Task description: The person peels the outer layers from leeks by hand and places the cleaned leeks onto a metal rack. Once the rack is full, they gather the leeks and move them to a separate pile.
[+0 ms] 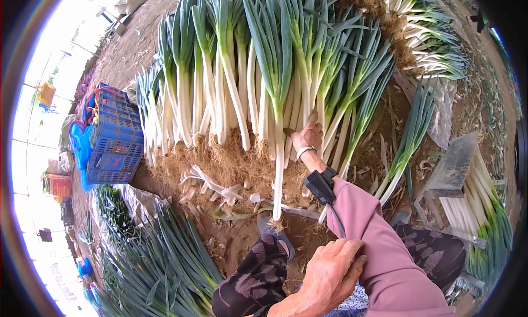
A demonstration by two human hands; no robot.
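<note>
My right hand (pixel 308 136) reaches into a row of leeks (pixel 228 97). Its thumb and index finger are spread among the white stalks; the other fingers are partly hidden. Just left of the thumb, a long leek (pixel 279 168) lies on top of the row with its roots hanging lower than the rest. A bracelet and a black device (pixel 319 186) with a cable are on my right wrist. Lower down, my left hand (pixel 331 268) has its fingers curled on the pink sleeve (pixel 388 256) of my right arm.
Left stands a blue crate (pixel 116 138). Green leek tops (pixel 157 267) lie at lower left. More leeks (pixel 478 207) rest by a metal plate (pixel 454 163) on a stand at right. One leek bunch (pixel 410 138) lies apart. Trimmings (pixel 214 185) litter the soil before my knees.
</note>
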